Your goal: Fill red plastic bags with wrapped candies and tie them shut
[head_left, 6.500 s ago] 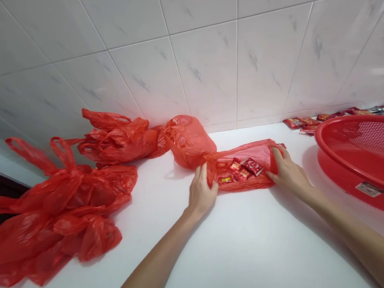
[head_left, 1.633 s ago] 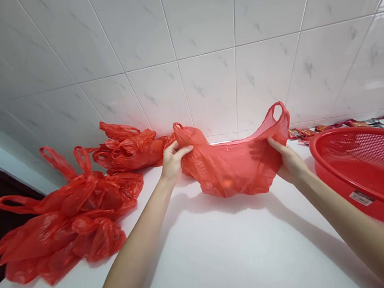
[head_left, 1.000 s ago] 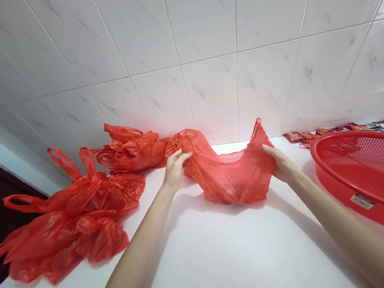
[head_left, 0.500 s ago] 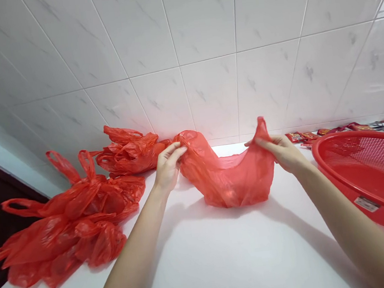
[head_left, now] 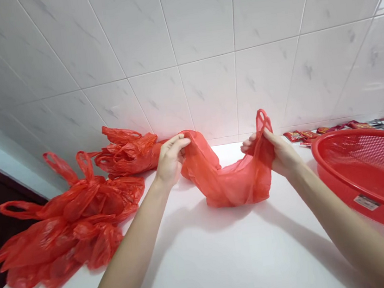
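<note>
A red plastic bag (head_left: 232, 183) hangs between my two hands over the white counter (head_left: 227, 256), its bottom resting on the surface. My left hand (head_left: 170, 161) pinches the bag's left handle, fingers closed on it. My right hand (head_left: 277, 152) grips the right handle, which sticks up above the fingers. What is inside the bag is hidden by the plastic.
A heap of tied red bags (head_left: 64, 220) lies at the left edge, and another red bag (head_left: 126, 152) sits against the tiled wall (head_left: 201, 44). A large red mesh basket (head_left: 373, 168) stands at the right. Small red packets (head_left: 303, 135) lie along the wall behind it.
The bag lay open on the counter showing red packets; both hands have lifted it by its handles. In the last second the hands bunched the handles and moved slightly closer together.
</note>
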### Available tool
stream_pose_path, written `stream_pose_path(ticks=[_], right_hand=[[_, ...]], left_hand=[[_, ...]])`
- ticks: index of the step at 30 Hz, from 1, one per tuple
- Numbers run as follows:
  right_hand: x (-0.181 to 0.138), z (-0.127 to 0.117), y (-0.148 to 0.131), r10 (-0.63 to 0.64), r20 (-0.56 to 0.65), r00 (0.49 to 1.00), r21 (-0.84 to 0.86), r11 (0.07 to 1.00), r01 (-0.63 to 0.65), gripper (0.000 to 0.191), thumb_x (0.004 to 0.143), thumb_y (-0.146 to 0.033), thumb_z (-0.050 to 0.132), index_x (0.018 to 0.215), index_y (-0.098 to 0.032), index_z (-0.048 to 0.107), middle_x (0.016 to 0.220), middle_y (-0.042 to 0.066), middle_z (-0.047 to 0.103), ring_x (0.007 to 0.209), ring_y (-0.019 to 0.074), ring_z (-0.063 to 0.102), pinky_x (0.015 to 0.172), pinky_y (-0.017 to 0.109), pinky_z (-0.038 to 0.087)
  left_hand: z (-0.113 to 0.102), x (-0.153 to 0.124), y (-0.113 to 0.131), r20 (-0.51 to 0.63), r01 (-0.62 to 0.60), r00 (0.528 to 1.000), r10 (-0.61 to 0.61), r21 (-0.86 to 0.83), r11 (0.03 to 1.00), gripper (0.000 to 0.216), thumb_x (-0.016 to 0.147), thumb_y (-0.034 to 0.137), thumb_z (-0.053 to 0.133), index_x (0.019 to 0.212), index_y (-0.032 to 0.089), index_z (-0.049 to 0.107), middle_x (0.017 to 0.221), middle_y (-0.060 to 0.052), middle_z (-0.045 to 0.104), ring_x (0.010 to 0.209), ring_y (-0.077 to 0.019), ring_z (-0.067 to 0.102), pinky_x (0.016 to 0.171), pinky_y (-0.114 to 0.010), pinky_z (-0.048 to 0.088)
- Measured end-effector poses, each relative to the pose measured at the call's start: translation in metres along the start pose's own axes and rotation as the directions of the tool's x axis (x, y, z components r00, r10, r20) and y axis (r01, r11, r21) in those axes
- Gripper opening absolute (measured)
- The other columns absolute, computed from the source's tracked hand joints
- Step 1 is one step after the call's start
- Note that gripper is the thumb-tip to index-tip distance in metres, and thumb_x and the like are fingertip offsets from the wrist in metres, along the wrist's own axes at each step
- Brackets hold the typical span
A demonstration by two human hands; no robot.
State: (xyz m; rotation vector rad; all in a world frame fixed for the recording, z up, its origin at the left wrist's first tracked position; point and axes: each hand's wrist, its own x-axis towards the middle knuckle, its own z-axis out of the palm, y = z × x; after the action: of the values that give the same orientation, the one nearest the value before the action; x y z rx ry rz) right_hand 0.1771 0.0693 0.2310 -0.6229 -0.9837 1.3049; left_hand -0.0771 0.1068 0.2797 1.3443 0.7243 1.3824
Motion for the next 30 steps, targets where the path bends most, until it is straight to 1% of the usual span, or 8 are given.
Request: stream_pose_path(ticks=[3, 5, 10, 14, 19, 22, 27, 30], right_hand=[[-0.004, 0.013, 0.009, 0.052, 0.031, 0.998, -0.009, 0.999, -0.052, 0.041, 0.07, -0.057, 0.083, 0.068, -0.019, 0.065, 0.048, -0.006, 0.052, 0.04, 0.0068, 0.042, 0.054, 0.024, 0.049], [-0.008, 0.021, 0.012, 0.058, 0.027, 0.998, -0.082, 0.995, -0.056, 0.044, 0.073, -0.058, 0.08, 0.066, -0.018, 0.063, 0.043, -0.008, 0.043, 0.037, 0.0045, 0.028, 0.044, 0.021, 0.036], [-0.02, 0.034, 0.012, 0.048, 0.024, 0.999, -0.336, 0.941, -0.037, 0.049, 0.084, -0.063, 0.068, 0.066, -0.018, 0.059, 0.044, -0.008, 0.034, 0.042, 0.0061, 0.026, 0.043, 0.022, 0.021], [-0.026, 0.037, 0.007, 0.078, 0.075, 0.994, -0.459, 0.888, -0.035, 0.045, 0.091, -0.054, 0.061, 0.064, -0.02, 0.052, 0.049, -0.008, 0.031, 0.046, 0.0072, 0.023, 0.045, 0.024, 0.018], [-0.031, 0.039, -0.001, 0.11, 0.149, 0.983, -0.544, 0.839, -0.012, 0.039, 0.096, -0.044, 0.053, 0.066, -0.021, 0.046, 0.052, -0.008, 0.031, 0.05, 0.0087, 0.024, 0.048, 0.025, 0.019], [-0.031, 0.04, -0.006, 0.087, 0.208, 0.974, -0.604, 0.795, 0.058, 0.032, 0.091, -0.041, 0.061, 0.069, -0.021, 0.047, 0.059, -0.006, 0.041, 0.055, 0.0101, 0.035, 0.052, 0.025, 0.028], [-0.033, 0.039, -0.007, -0.062, 0.293, 0.954, -0.81, 0.513, 0.283, 0.027, 0.083, -0.024, 0.064, 0.065, -0.021, 0.044, 0.064, -0.005, 0.042, 0.061, 0.012, 0.04, 0.059, 0.027, 0.033], [-0.035, 0.038, -0.006, -0.157, 0.348, 0.924, -0.851, 0.36, 0.382, 0.014, 0.086, -0.019, 0.056, 0.072, -0.021, 0.055, 0.067, -0.002, 0.056, 0.067, 0.0151, 0.051, 0.064, 0.029, 0.039]], left_hand=[[0.012, -0.002, -0.003, 0.077, 0.026, 0.997, -0.026, -0.007, 1.0, 0.018, 0.063, 0.03, 0.076, 0.068, 0.017, 0.064, 0.062, 0.003, 0.059, 0.058, -0.0095, 0.052, 0.055, -0.021, 0.041], [0.02, -0.004, -0.005, 0.144, 0.014, 0.989, -0.013, -0.008, 1.0, 0.017, 0.067, 0.031, 0.075, 0.072, 0.017, 0.067, 0.065, 0.003, 0.062, 0.059, -0.0102, 0.055, 0.057, -0.022, 0.044], [0.037, -0.01, -0.004, 0.384, -0.174, 0.915, 0.126, 0.094, 0.98, 0.012, 0.078, 0.03, 0.072, 0.08, 0.018, 0.073, 0.092, -0.005, 0.075, 0.087, -0.018, 0.068, 0.078, -0.03, 0.053], [0.046, -0.013, -0.002, 0.447, -0.358, 0.864, 0.232, 0.222, 0.907, 0.01, 0.081, 0.03, 0.073, 0.081, 0.02, 0.074, 0.097, -0.009, 0.074, 0.115, -0.0268, 0.064, 0.079, -0.032, 0.054], [0.051, -0.011, 0.004, 0.509, -0.396, 0.848, 0.147, 0.425, 0.814, 0.018, 0.089, 0.03, 0.062, 0.081, 0.019, 0.074, 0.079, -0.003, 0.072, 0.077, -0.016, 0.066, 0.072, -0.029, 0.05], [0.051, -0.009, 0.006, 0.449, -0.43, 0.871, 0.197, 0.506, 0.748, 0.018, 0.087, 0.03, 0.065, 0.075, 0.019, 0.073, 0.071, 0.0, 0.068, 0.068, -0.0126, 0.06, 0.064, -0.026, 0.046], [0.046, -0.002, 0.005, 0.312, -0.293, 0.944, 0.109, 0.637, 0.713, 0.017, 0.077, 0.029, 0.073, 0.092, 0.02, 0.071, 0.053, 0.008, 0.048, 0.053, -0.0094, 0.047, 0.055, -0.024, 0.038], [0.04, 0.002, 0.003, 0.398, -0.213, 0.913, -0.087, 0.648, 0.731, 0.014, 0.078, 0.033, 0.073, 0.081, 0.02, 0.074, 0.054, 0.006, 0.049, 0.054, -0.0098, 0.046, 0.055, -0.025, 0.036]])
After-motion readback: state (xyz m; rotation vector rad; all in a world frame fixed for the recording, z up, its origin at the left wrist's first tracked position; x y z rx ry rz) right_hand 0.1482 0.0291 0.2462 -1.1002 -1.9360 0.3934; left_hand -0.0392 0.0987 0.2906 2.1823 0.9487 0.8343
